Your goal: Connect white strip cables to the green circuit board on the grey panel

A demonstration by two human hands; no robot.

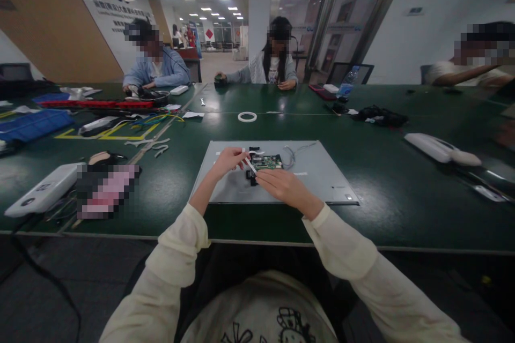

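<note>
A flat grey panel [225,187] lies on the table in front of me, with a green circuit board [270,162] on its middle. Above the board's left side, a narrow strip of white tape [250,164] runs between my hands. My left hand [230,161] pinches its upper end. The fingertips of my right hand [284,186] close at its lower end, partly hiding what they grip. Next to them sits a small black part [252,178], and a grey cable [290,156] curls to the board's right.
Beyond the panel lies a white tape ring [247,117]. White power strips [46,190], a blue tray [34,124] and loose wires are on the left. At right are a white device [428,147] and black cables [380,116]. Several people sit around the green table [169,198].
</note>
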